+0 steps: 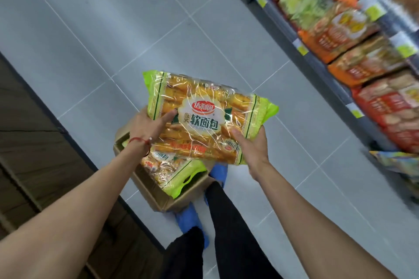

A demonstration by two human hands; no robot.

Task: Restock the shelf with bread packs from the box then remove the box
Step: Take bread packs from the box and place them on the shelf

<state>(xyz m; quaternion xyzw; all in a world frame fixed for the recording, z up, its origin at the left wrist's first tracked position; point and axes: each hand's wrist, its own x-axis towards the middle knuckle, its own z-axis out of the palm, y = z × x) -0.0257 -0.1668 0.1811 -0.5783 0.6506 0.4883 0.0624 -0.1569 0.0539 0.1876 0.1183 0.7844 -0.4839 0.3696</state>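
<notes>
I hold a green-edged bread pack [204,118] in the air in front of me, above the cardboard box [158,197] on the floor. My left hand [147,128] grips the pack's left side, thumb on its front. My right hand [251,145] grips its lower right corner from below. Another green bread pack [172,172] lies inside the box. The shelf [322,63] runs along the right, filled with green and orange bread packs.
Grey floor tiles [113,18] stretch ahead. A dark wooden unit [29,142] stands at the left, close to the box. My feet in blue shoe covers [188,217] stand just behind the box. A loose pack [394,161] juts out from the shelf at the lower right.
</notes>
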